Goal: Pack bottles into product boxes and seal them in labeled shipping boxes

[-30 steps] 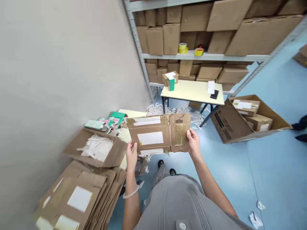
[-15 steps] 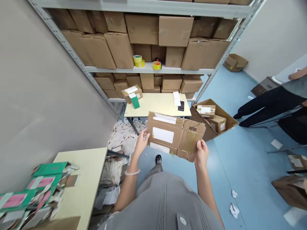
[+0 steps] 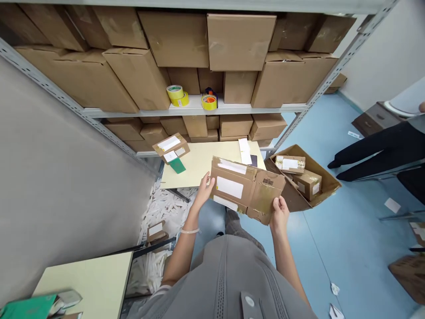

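Observation:
A flattened cardboard box (image 3: 249, 191) with white labels and tape strips is held out in front of me, tilted down toward the right. My left hand (image 3: 206, 188) grips its left edge, thumb and fingers closed on the board. On the opposite edge my right hand (image 3: 280, 212) pinches the lower right corner. Behind the flattened box stands a small cream table (image 3: 202, 155). It bears a taped cardboard box (image 3: 171, 146), a green packet (image 3: 177, 165) leaning by it, a white paper slip (image 3: 245, 150) and a dark phone-like object (image 3: 254, 160), partly covered.
Metal shelving (image 3: 232, 109) full of cartons rises ahead, with yellow tape rolls (image 3: 209, 103) on it. Right of the table, a large open carton (image 3: 323, 192) holds small parcels. Paper scraps (image 3: 166, 199) cover the floor at left. Another person's legs (image 3: 375, 150) show at right.
My view has moved forward, so the shelves and table look nearer. Both hands still hold the flattened box, which now overlaps the table's front edge. The left side table has slid down the view.

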`<state>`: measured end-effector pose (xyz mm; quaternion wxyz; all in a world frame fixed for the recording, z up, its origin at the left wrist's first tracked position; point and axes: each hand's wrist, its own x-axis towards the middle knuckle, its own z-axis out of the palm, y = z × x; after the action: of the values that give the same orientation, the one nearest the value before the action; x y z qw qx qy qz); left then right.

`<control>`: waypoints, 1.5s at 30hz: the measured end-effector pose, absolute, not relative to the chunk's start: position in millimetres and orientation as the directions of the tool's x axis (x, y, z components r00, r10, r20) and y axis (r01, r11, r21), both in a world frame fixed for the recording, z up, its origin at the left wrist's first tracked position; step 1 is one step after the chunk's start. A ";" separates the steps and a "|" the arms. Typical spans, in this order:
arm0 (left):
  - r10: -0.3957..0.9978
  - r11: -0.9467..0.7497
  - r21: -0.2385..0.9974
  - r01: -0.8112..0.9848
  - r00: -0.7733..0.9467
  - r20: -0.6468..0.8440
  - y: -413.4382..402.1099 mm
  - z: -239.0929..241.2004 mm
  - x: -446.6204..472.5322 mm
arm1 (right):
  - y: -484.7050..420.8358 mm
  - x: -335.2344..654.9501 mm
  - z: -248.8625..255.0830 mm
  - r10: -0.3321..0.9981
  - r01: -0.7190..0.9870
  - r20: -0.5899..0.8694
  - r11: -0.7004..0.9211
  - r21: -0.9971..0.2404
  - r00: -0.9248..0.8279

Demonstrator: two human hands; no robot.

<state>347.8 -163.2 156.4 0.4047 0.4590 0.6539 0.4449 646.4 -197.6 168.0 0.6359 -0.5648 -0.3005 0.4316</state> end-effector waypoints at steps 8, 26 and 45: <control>0.815 0.442 0.897 0.014 -0.424 -0.395 -92.6 176.3 290.6 | -41.2 596.4 170.2 0.994 -0.078 0.037 0.045 -0.996 0.100; 0.649 0.591 0.778 -0.215 -0.446 -0.616 1.8 167.2 219.3 | 79.3 516.0 108.2 0.988 -0.059 -0.144 -0.147 -0.987 -0.055; 0.771 0.634 0.659 0.404 -0.396 -0.499 34.3 150.8 232.9 | 98.1 473.9 133.8 0.934 0.352 -0.356 -0.341 -0.872 0.021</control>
<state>232.9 34.3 150.8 0.4107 0.3648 0.8052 0.2233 473.9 98.1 133.8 0.2935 -0.6512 -0.4936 0.4961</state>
